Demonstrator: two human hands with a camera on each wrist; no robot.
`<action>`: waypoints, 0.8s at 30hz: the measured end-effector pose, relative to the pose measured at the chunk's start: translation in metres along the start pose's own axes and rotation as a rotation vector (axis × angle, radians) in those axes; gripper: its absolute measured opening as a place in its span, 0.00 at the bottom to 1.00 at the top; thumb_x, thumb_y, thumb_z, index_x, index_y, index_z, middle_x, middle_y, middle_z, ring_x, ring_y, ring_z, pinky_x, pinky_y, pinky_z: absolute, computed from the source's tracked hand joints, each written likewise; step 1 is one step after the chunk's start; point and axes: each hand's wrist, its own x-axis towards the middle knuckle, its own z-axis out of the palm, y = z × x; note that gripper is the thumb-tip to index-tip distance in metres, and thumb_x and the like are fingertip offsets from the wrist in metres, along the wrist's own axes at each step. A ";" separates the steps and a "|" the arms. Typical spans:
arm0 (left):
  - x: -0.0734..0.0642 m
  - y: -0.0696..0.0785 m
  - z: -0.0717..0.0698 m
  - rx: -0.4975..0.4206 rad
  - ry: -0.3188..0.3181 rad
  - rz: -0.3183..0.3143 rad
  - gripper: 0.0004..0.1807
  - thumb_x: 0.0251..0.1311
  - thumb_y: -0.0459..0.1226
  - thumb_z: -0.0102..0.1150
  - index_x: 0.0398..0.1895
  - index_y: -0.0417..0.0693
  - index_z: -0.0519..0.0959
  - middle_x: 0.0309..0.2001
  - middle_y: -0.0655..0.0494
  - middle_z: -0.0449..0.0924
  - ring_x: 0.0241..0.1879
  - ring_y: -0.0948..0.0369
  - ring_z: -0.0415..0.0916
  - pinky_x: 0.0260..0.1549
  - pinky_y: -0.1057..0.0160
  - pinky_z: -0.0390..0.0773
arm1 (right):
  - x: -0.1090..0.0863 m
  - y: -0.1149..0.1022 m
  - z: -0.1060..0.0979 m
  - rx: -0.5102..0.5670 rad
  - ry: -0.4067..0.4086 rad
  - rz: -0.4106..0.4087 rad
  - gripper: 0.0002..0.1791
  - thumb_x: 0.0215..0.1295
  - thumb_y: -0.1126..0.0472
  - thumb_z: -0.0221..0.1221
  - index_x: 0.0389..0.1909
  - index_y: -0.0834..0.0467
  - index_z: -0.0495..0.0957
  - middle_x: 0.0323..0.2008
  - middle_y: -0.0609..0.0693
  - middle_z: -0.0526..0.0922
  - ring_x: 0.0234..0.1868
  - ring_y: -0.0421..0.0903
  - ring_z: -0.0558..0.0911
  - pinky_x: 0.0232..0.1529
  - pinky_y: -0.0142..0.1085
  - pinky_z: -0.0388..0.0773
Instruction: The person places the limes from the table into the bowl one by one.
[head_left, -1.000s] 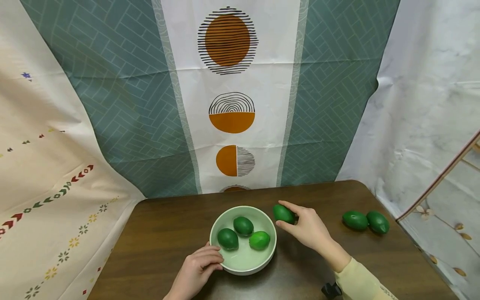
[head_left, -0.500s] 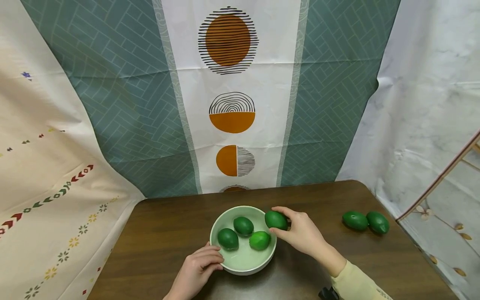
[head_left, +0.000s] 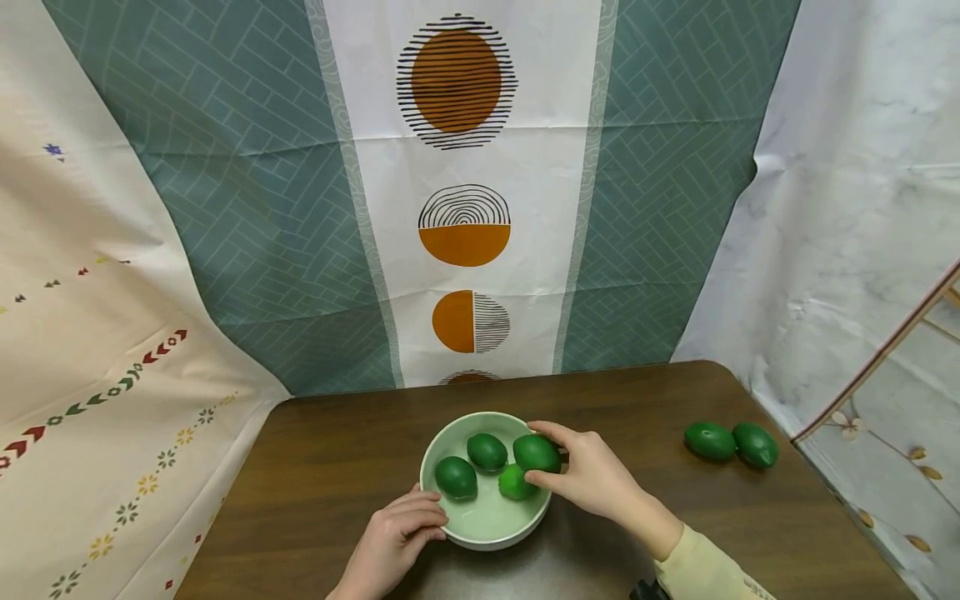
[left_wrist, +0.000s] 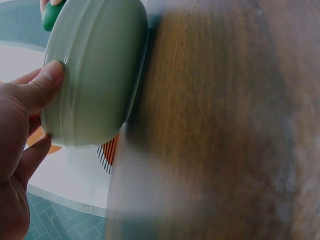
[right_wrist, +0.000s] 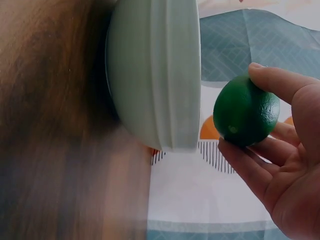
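A pale green bowl (head_left: 483, 523) stands on the table, with two dark green limes (head_left: 456, 477) and a brighter green lime (head_left: 513, 483) inside. My left hand (head_left: 393, 533) holds the bowl's near left side; in the left wrist view its thumb presses the outer wall (left_wrist: 100, 75). Between thumb and fingers, my right hand (head_left: 600, 477) grips another dark green lime (head_left: 536, 453) over the bowl's right part. From the head, this lime overlaps the brighter one. The right wrist view has the held lime (right_wrist: 245, 110) above the level of the rim.
Two more dark green limes (head_left: 710, 441) lie side by side on the right of the brown wooden table (head_left: 315, 467). Patterned cloth (head_left: 465, 333) hangs behind the table's far edge, with pale cloths (head_left: 847, 250) at both sides.
My right hand has carried its lime leftward and slightly nearer, from beside the bowl to over its right part. The left hand and the bowl have stayed put.
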 end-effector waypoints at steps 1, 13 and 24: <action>0.000 0.000 0.000 -0.001 0.001 0.001 0.15 0.48 0.23 0.81 0.38 0.45 0.90 0.41 0.60 0.89 0.48 0.48 0.88 0.74 0.59 0.72 | 0.000 -0.001 0.001 0.007 -0.003 0.004 0.34 0.62 0.54 0.79 0.67 0.58 0.80 0.51 0.46 0.90 0.45 0.43 0.90 0.41 0.40 0.91; -0.001 0.000 0.000 0.006 -0.003 -0.007 0.15 0.48 0.23 0.81 0.38 0.45 0.90 0.41 0.60 0.89 0.48 0.48 0.88 0.74 0.61 0.71 | 0.000 -0.006 0.009 -0.026 -0.042 -0.027 0.29 0.61 0.51 0.79 0.62 0.53 0.84 0.48 0.43 0.89 0.43 0.43 0.89 0.42 0.42 0.91; -0.002 -0.001 0.000 0.011 -0.009 -0.007 0.16 0.48 0.24 0.81 0.39 0.47 0.90 0.41 0.58 0.90 0.49 0.48 0.87 0.74 0.61 0.70 | 0.000 -0.011 0.017 -0.072 -0.046 -0.084 0.30 0.60 0.51 0.80 0.61 0.56 0.85 0.47 0.44 0.90 0.39 0.32 0.85 0.40 0.31 0.87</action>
